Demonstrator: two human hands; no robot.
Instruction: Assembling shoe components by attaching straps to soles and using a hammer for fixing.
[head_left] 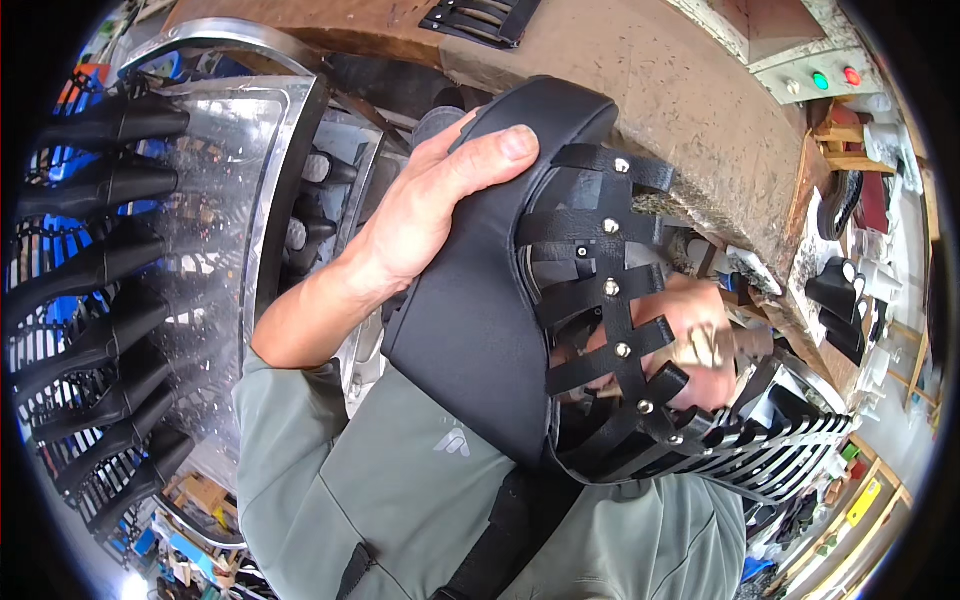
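Observation:
A large black strappy shoe upper (465, 290) lies across my lap, its smooth, curved panel rising toward the workbench. My left hand (425, 205) grips that panel near its far end, thumb pressed on top and fingers wrapped underneath. Along the right side, a lattice of black straps (612, 287) is joined by silver rivets. Behind this lattice, my right hand (695, 335) looks closed and is blurred by motion. Something pale and shiny shows at its fingers, too smeared to name. The straps hide part of that hand.
A worn workbench (590, 70) runs along the far side, carrying another black strapped piece (482, 18). To the left, a metal-framed clear rack (225, 200) bears several similar black uppers (95, 255). A control box (820, 82) with coloured buttons is at upper right, above cluttered shelves.

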